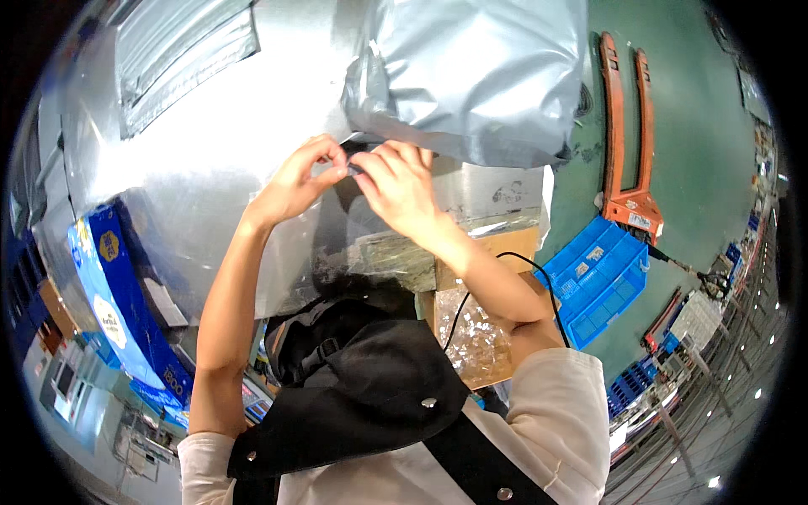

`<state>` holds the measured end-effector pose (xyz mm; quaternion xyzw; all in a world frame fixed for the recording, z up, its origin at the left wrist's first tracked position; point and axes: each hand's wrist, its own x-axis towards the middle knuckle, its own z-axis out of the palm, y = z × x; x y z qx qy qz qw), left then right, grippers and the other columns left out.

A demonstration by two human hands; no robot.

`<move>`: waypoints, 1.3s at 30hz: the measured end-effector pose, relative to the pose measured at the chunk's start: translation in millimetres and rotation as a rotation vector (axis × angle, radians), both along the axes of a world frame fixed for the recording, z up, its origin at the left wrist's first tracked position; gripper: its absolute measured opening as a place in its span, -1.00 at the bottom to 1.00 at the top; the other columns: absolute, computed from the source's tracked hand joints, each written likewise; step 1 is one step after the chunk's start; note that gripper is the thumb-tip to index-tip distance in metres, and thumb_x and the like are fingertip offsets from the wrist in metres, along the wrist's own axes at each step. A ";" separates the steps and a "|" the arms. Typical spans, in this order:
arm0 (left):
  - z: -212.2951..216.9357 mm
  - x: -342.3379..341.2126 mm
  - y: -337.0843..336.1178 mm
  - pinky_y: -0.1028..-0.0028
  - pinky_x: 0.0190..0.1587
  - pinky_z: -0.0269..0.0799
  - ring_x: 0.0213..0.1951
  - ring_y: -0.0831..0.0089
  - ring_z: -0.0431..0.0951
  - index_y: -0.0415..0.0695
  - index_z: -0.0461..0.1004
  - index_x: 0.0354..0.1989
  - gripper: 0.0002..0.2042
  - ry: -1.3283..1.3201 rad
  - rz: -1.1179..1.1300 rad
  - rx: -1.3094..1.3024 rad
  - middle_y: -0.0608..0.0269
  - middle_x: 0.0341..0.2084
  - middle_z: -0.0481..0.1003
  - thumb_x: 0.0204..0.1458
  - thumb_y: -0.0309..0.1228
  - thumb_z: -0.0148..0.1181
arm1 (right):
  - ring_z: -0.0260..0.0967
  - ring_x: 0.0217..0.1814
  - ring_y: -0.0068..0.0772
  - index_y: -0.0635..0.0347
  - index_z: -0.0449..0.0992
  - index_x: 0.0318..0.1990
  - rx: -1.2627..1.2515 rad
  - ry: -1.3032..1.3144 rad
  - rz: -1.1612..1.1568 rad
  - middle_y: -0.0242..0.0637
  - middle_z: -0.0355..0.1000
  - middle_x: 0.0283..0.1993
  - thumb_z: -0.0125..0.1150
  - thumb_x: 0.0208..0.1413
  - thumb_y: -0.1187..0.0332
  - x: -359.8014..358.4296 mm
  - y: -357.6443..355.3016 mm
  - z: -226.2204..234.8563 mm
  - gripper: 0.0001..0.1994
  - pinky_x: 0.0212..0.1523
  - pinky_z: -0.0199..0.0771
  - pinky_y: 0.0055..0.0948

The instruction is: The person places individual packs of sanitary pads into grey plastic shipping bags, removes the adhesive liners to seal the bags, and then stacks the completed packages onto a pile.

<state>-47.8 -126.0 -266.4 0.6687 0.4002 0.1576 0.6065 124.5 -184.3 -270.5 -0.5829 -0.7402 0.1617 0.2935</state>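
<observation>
A large, bulging grey plastic mailing bag lies on the metal table in front of me. At its near left corner, my left hand is closed, thumb and fingertips pinched together on the bag's edge. Right beside it my right hand is closed too, its fingers curled over the same edge. The fingertips of both hands almost meet. A small dark bit of the bag shows between them, and the rest of the pinched part is hidden.
Flat grey bags lie at the table's far left. A long blue carton stands on the left. Near right are a cardboard box of shiny clear pieces and a black cable. A blue crate and orange pallet jack stand beyond.
</observation>
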 end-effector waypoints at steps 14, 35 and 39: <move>12.5 14.8 -21.2 0.49 -0.25 0.32 -0.36 0.40 0.43 -0.26 0.37 -0.46 -0.92 0.109 0.307 0.230 0.20 -0.47 0.44 -0.14 -0.60 0.14 | 0.22 -0.15 -0.36 0.08 0.47 -0.40 -0.085 0.018 -0.025 -0.45 0.31 -0.39 0.22 -0.23 0.44 -4.0 -1.7 -1.1 -0.85 -0.07 0.04 -0.26; 6.1 12.3 -27.3 0.33 -0.24 0.27 -0.29 0.16 0.34 -0.22 0.34 -0.48 -0.90 0.062 0.333 0.576 0.13 -0.48 0.35 -0.19 -0.64 0.11 | 0.24 -0.25 -0.32 0.08 0.46 -0.48 -0.122 0.024 -0.039 -0.40 0.32 -0.43 0.20 -0.28 0.47 -7.0 5.1 17.5 -0.88 -0.22 0.02 -0.31; -5.8 12.7 -35.4 0.31 -0.23 0.28 -0.30 0.16 0.35 -0.23 0.34 -0.47 -0.87 0.003 0.428 0.621 0.14 -0.50 0.34 -0.22 -0.65 0.13 | 0.26 -0.26 -0.28 0.13 0.45 -0.51 -0.135 0.037 -0.043 -0.36 0.33 -0.45 0.23 -0.29 0.48 -9.1 6.6 15.4 -0.89 -0.14 0.08 -0.31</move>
